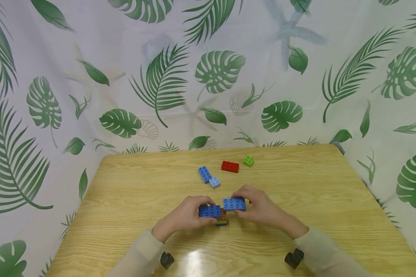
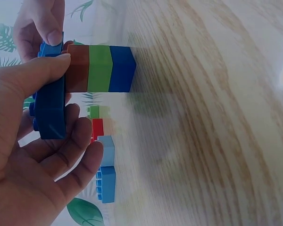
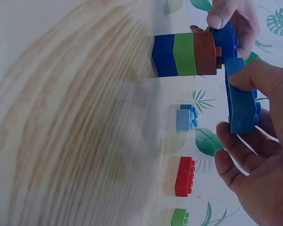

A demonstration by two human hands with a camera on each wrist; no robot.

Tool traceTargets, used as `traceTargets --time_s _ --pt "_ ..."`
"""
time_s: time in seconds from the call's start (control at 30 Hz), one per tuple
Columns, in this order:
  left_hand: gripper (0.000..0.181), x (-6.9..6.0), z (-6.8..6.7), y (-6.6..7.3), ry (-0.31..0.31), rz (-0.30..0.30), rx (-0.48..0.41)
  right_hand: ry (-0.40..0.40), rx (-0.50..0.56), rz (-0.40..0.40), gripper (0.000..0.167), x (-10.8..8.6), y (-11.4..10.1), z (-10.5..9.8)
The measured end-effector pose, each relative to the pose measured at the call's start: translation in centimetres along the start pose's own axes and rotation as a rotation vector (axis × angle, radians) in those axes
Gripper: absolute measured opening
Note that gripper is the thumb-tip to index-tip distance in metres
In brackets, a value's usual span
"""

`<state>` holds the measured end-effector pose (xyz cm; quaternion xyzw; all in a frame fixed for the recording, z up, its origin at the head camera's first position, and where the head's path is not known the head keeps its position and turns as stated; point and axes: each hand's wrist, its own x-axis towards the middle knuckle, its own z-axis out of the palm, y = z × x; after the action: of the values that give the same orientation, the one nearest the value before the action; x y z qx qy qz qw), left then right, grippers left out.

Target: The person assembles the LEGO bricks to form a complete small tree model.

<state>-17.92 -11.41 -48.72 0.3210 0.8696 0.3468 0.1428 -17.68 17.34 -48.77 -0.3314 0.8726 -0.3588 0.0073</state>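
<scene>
We find the three-layer stack [image 1: 221,222] standing upright just below the centre of the head view: blue at the bottom, green between, orange-brown on top. The dark blue brick [image 1: 209,211] lies over the left part of its top, studs up; we cannot tell whether it is fully seated. The left hand [image 1: 187,214] pinches this brick between thumb and fingers. The right hand [image 1: 260,206] pinches the mid-blue brick [image 1: 234,204], which sits just above the uncovered studs at the right, apart from the orange-brown layer.

We judge the step to be fitting both bricks across the top. We advise keeping the left one steady, bringing the mid-blue one level and flush against its end, then pressing straight down over the stack; force on an overhanging end could tip it.

Farther up the bench [image 1: 131,184], beyond the hands, lie a loose blue brick [image 1: 204,174], a pale blue brick [image 1: 215,182] touching or just beside it, a red brick [image 1: 230,166] and a green brick [image 1: 248,161].
</scene>
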Motion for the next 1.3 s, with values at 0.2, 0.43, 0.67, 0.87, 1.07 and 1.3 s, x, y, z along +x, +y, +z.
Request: traceTargets --time_s 0.2,0.43,0.67,0.87,1.07,1.3 --pt "0.03 0.0 0.0 0.1 0.009 0.009 0.009 -0.024 0.026 -0.026 0.032 0.0 -0.4 0.4" --pt "0.029 0.1 0.0 0.2 0.007 0.009 0.011 -0.053 0.037 -0.017 0.031 0.0 -0.7 0.4" --pt "0.029 0.1 0.0 0.2 0.006 0.008 0.011 -0.101 0.046 0.008 0.034 0.0 -1.0 0.1" --pt "0.029 0.1 0.0 0.4 -0.002 -0.018 0.006 -0.112 0.026 0.005 0.031 0.0 -1.1 0.2" --pt "0.028 0.1 0.1 0.4 -0.003 -0.018 0.017 -0.1 0.029 -0.009 0.033 0.2 -1.1 0.4" --pt "0.028 0.1 0.1 0.3 -0.007 -0.013 0.007 -0.123 0.049 0.009 0.031 0.5 -0.9 0.4"
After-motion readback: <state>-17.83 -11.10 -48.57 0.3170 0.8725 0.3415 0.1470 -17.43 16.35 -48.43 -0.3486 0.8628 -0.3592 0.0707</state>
